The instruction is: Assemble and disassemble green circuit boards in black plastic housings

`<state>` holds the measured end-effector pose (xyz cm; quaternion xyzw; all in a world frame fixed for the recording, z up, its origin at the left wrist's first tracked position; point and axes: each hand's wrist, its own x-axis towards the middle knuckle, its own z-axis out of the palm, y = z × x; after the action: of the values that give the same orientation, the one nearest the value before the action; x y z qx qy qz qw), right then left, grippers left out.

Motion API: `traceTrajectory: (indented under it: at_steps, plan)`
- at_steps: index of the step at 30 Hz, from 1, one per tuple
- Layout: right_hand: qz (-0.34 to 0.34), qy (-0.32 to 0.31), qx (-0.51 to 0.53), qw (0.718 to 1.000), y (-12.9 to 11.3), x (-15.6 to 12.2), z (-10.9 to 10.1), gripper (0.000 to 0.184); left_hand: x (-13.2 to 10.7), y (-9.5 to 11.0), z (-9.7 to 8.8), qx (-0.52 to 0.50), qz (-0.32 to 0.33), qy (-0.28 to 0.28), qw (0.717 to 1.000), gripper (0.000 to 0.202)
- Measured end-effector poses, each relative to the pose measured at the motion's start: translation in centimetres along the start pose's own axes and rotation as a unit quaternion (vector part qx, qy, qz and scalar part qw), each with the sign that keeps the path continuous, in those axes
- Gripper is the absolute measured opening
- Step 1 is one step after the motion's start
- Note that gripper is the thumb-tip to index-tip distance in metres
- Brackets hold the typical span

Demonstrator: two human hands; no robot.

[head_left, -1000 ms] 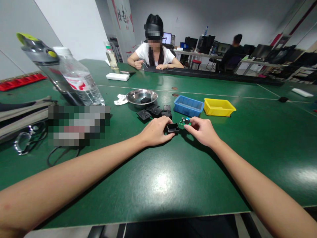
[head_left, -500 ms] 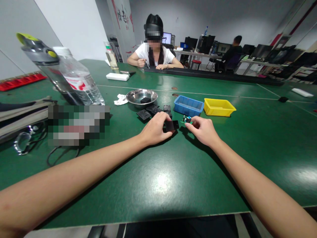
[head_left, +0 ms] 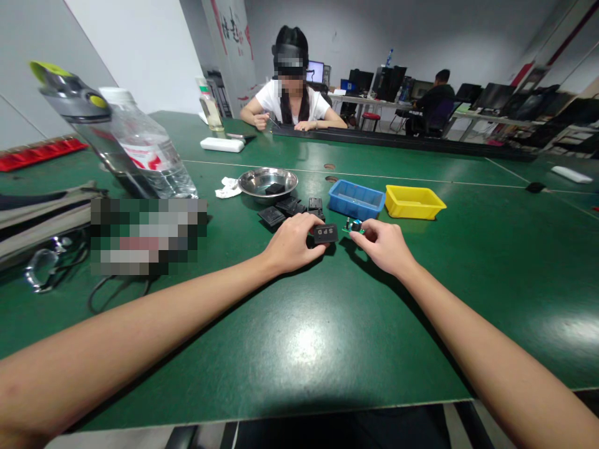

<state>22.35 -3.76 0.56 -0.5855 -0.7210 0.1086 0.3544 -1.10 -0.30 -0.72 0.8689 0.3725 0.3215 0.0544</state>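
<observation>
My left hand grips a small black plastic case between thumb and fingers; white letters reading "SPD" show on the side toward me. A short gap to the right, my right hand pinches a small green circuit board with upright parts on it. Just behind my left hand lie several black plastic pieces, partly covered by the fingers. A steel bowl stands behind them with a black piece inside.
A blue bin and a yellow bin stand beyond my right hand. At left are a water bottle, a grey drinking bottle and crumpled tissue. Across the green table sits a person in white.
The black case in my left hand has turned, so its lettered side now faces me. My right hand with the circuit board has hardly moved.
</observation>
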Motion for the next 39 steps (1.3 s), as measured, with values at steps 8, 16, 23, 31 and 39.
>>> traceTrajectory:
  at_steps: [8,16,23,31,39]
  plan:
    - [-0.02,-0.015,0.023,0.999,-0.2,-0.15,-0.04,0.028,-0.01,-0.22,0.12,-0.008,0.003,0.01,1.0,0.023]
    - [-0.065,-0.021,0.043,0.997,-0.3,-0.31,-0.11,0.026,-0.07,-0.28,0.15,-0.008,0.002,0.012,1.0,0.024]
    - [-0.082,-0.032,0.035,0.996,-0.24,-0.31,-0.1,0.025,-0.06,-0.3,0.14,-0.01,0.005,0.017,1.0,0.024]
    - [-0.093,-0.037,0.03,0.995,-0.18,-0.27,-0.19,0.028,-0.05,-0.19,0.03,-0.013,0.011,0.015,1.0,0.024]
    - [-0.096,-0.037,0.042,0.994,-0.28,-0.34,-0.12,0.027,-0.16,-0.37,0.25,-0.013,0.016,0.016,1.0,0.023]
